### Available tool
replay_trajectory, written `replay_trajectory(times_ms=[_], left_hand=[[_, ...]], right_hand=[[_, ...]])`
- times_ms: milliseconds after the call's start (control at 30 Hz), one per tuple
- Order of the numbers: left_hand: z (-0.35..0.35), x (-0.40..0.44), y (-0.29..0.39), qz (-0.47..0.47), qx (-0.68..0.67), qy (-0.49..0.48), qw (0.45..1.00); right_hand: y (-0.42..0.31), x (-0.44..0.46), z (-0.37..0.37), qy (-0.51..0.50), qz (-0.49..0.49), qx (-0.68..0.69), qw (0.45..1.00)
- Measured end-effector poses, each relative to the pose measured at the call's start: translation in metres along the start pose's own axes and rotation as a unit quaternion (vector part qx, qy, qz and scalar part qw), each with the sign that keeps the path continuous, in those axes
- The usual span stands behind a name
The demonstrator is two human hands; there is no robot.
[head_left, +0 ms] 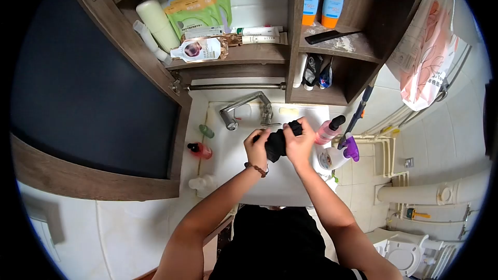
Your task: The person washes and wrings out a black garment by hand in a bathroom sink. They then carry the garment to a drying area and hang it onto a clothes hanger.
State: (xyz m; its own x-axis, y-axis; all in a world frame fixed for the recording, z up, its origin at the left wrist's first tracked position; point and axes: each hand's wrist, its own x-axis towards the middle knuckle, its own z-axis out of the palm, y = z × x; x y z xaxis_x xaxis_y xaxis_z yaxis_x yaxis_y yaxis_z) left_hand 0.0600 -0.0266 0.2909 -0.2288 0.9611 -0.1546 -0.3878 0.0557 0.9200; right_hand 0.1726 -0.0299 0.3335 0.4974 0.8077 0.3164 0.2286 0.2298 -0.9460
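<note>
A bunched black cloth [276, 145] is held between my two hands above the white sink [264, 189]. My left hand [256, 148], with a brown bead bracelet at the wrist, grips the cloth's left end. Around its right end the fingers of my right hand [300, 142] are closed. What kind of garment or cloth it is cannot be made out. Just beyond my hands stands the chrome faucet [265, 109], its spout bent to the left.
Right of the sink stand a pink pump bottle [326, 132] and a white spray bottle [333, 159] with a purple trigger. A red bottle [201, 150] and a green bottle [206, 131] are on the left. Overhead hangs an open cabinet [293, 31], its dark door [93, 93] swung left.
</note>
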Motion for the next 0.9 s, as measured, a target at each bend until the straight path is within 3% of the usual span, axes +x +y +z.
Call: replay_trajectory(times_ms=[67,233,300,467,533,567,633,700,767,867,900], left_hand=[[-0.009,-0.001,-0.004,-0.084,-0.051,0.024,0.995],[-0.021,-0.003,-0.004,-0.132,-0.043,0.031,0.990],[-0.028,-0.005,-0.001,-0.226,-0.144,-0.025,0.963],[-0.042,-0.013,-0.024,-0.301,-0.199,-0.077,0.930],[-0.038,-0.022,0.006,-0.315,-0.234,-0.147,0.908],[-0.040,-0.024,0.014,-0.314,-0.236,-0.148,0.908],[-0.046,-0.026,0.027,-0.340,-0.223,-0.243,0.881],[-0.051,-0.026,0.032,-0.323,-0.206,-0.279,0.881],[-0.052,-0.027,0.042,-0.332,-0.129,-0.357,0.864],[-0.058,-0.025,0.044,-0.360,-0.125,-0.406,0.831],[-0.057,-0.027,0.047,-0.378,-0.131,-0.427,0.811]], right_hand=[[-0.002,-0.003,0.003,-0.010,0.014,-0.015,1.000],[0.002,-0.009,0.006,-0.023,0.007,-0.036,0.999],[0.000,-0.008,0.006,-0.038,0.006,-0.028,0.999],[-0.023,-0.011,0.007,-0.109,-0.077,-0.064,0.989],[-0.026,-0.003,0.007,-0.121,-0.101,-0.063,0.986],[-0.025,0.001,0.005,-0.137,-0.074,-0.054,0.986],[-0.027,0.009,0.002,-0.154,-0.050,-0.048,0.986],[-0.033,0.016,0.001,-0.160,0.001,0.006,0.987],[-0.036,0.025,0.001,-0.175,-0.011,-0.010,0.984],[-0.047,0.031,-0.002,-0.285,0.005,0.063,0.956],[-0.052,0.032,-0.004,-0.280,0.001,0.057,0.958]])
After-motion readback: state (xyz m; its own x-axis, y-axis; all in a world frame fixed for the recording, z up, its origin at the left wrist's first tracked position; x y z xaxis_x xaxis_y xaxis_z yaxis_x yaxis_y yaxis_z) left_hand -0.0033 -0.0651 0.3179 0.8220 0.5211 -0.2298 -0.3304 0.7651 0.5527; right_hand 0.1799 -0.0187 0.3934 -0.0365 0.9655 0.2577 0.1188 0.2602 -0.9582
